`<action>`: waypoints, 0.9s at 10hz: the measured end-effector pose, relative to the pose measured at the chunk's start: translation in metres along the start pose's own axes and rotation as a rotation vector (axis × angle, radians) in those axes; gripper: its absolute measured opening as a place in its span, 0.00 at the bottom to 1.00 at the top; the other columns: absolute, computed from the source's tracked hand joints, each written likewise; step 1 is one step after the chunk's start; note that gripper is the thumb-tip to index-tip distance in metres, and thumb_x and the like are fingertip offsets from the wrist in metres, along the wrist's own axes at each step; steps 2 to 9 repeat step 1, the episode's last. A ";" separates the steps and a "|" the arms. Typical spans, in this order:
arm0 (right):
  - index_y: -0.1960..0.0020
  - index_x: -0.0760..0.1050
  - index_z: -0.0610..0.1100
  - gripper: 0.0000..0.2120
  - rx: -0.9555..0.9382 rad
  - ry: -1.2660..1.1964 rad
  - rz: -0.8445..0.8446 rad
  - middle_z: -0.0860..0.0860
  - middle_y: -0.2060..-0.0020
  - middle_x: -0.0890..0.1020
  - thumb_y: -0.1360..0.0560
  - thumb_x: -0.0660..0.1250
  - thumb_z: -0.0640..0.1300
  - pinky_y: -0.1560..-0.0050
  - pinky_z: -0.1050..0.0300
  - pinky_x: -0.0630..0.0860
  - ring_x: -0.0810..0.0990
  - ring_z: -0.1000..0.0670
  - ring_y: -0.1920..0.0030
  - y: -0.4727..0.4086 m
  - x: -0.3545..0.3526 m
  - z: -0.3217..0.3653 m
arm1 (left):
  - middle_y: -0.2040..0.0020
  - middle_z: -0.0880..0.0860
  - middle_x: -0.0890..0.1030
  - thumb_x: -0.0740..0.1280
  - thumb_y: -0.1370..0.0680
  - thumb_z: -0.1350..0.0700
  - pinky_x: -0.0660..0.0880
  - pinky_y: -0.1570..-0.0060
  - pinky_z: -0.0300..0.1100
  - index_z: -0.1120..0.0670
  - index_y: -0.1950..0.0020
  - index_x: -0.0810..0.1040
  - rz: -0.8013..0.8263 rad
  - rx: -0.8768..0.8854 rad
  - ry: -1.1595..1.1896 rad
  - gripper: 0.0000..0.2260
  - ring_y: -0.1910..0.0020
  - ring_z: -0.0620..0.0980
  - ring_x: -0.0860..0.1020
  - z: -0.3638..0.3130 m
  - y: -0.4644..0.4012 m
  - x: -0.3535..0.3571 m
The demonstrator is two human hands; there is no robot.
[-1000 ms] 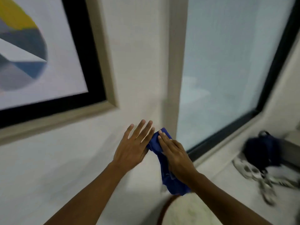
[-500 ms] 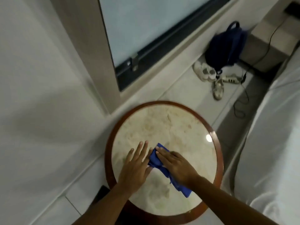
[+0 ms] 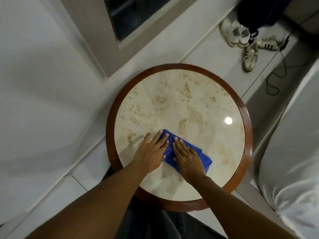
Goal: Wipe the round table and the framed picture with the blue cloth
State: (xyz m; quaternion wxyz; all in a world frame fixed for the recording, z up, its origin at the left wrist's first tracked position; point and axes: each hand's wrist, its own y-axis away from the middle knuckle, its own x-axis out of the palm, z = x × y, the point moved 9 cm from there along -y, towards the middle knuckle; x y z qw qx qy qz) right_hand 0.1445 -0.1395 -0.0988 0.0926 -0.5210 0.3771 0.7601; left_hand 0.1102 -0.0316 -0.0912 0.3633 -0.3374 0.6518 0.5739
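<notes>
The round table (image 3: 181, 100) has a cream marble top and a dark wooden rim, and fills the middle of the view. A folded blue cloth (image 3: 203, 155) lies flat on its near left part. My left hand (image 3: 151, 150) rests palm down on the cloth's left edge and the marble, fingers spread. My right hand (image 3: 188, 156) presses flat on the middle of the cloth. The framed picture is out of view.
A white wall (image 3: 43, 83) runs along the left, with a window frame (image 3: 119, 23) at the top. Several white shoes (image 3: 241, 38) and a dark bag (image 3: 259, 11) lie on the floor beyond. A white bed (image 3: 293, 152) stands right of the table.
My view dropped from the wall and picture down to the table. Both hands brought the cloth down onto the marble and now press it flat.
</notes>
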 end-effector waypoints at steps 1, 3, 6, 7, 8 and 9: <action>0.21 0.51 0.44 0.26 0.017 -0.083 0.046 0.49 0.21 0.48 0.16 0.46 0.53 0.28 0.50 0.59 0.48 0.48 0.21 0.000 -0.031 0.005 | 0.16 0.56 0.47 0.51 0.14 0.44 0.51 0.22 0.59 0.56 0.18 0.49 0.023 -0.031 -0.004 0.29 0.18 0.57 0.43 0.002 0.010 -0.038; 0.21 0.51 0.44 0.26 0.017 -0.083 0.046 0.49 0.21 0.48 0.16 0.46 0.53 0.28 0.50 0.59 0.48 0.48 0.21 0.000 -0.031 0.005 | 0.16 0.56 0.47 0.51 0.14 0.44 0.51 0.22 0.59 0.56 0.18 0.49 0.023 -0.031 -0.004 0.29 0.18 0.57 0.43 0.002 0.010 -0.038; 0.21 0.51 0.44 0.26 0.017 -0.083 0.046 0.49 0.21 0.48 0.16 0.46 0.53 0.28 0.50 0.59 0.48 0.48 0.21 0.000 -0.031 0.005 | 0.16 0.56 0.47 0.51 0.14 0.44 0.51 0.22 0.59 0.56 0.18 0.49 0.023 -0.031 -0.004 0.29 0.18 0.57 0.43 0.002 0.010 -0.038; 0.21 0.51 0.44 0.26 0.017 -0.083 0.046 0.49 0.21 0.48 0.16 0.46 0.53 0.28 0.50 0.59 0.48 0.48 0.21 0.000 -0.031 0.005 | 0.16 0.56 0.47 0.51 0.14 0.44 0.51 0.22 0.59 0.56 0.18 0.49 0.023 -0.031 -0.004 0.29 0.18 0.57 0.43 0.002 0.010 -0.038; 0.21 0.51 0.44 0.26 0.017 -0.083 0.046 0.49 0.21 0.48 0.16 0.46 0.53 0.28 0.50 0.59 0.48 0.48 0.21 0.000 -0.031 0.005 | 0.16 0.56 0.47 0.51 0.14 0.44 0.51 0.22 0.59 0.56 0.18 0.49 0.023 -0.031 -0.004 0.29 0.18 0.57 0.43 0.002 0.010 -0.038; 0.21 0.51 0.44 0.26 0.017 -0.083 0.046 0.49 0.21 0.48 0.16 0.46 0.53 0.28 0.50 0.59 0.48 0.48 0.21 0.000 -0.031 0.005 | 0.16 0.56 0.47 0.51 0.14 0.44 0.51 0.22 0.59 0.56 0.18 0.49 0.023 -0.031 -0.004 0.29 0.18 0.57 0.43 0.002 0.010 -0.038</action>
